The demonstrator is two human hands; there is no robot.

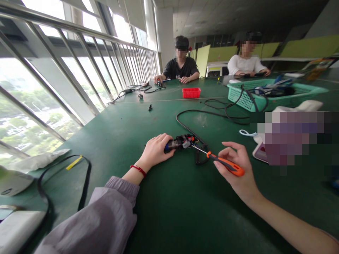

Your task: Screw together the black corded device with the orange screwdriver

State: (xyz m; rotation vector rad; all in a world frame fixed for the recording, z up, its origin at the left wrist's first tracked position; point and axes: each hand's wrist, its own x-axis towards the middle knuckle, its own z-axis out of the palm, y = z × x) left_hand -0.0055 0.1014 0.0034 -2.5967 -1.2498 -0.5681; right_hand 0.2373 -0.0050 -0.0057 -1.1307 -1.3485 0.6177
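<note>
My left hand [155,151] rests on the green table [169,204] and grips one end of a small opened electronic device [182,141] with exposed parts. My right hand [237,169] holds a screwdriver with an orange handle [226,165]; its metal tip points left and touches the device. A black cable [201,116] runs from the device, loops beside it and trails away across the table.
A red bin [191,92] and a green basket [265,93] of cables stand farther back. Two other people sit at the far end. A black strap [63,176] and white items lie at the left. A railing and windows run along the left side.
</note>
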